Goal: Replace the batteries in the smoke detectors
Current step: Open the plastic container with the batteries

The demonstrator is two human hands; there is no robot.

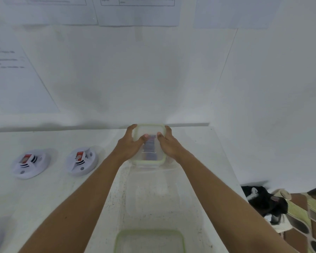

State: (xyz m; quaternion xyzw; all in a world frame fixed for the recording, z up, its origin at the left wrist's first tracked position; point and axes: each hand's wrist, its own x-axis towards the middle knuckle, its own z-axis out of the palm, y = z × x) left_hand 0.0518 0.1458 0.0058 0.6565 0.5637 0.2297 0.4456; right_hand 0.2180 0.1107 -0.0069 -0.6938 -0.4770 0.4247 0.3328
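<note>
Both hands grip a clear green-rimmed box [150,161] at the worktop's [44,198] far edge, left hand [130,144] and right hand [170,146] curled round opposite sides; batteries [150,146] show inside; one smoke detector [81,160] and a second detector [30,163] lie toward the left edge.

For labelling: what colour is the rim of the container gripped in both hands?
Pale green, on the container rim; head view.

Two bare forearms reach forward, side by side. The left hand [129,144] grips the left side of a lidded container [150,129], thumb resting on top, fingers curled round its far corner. The right hand [169,146] mirrors this on the right side.
</note>
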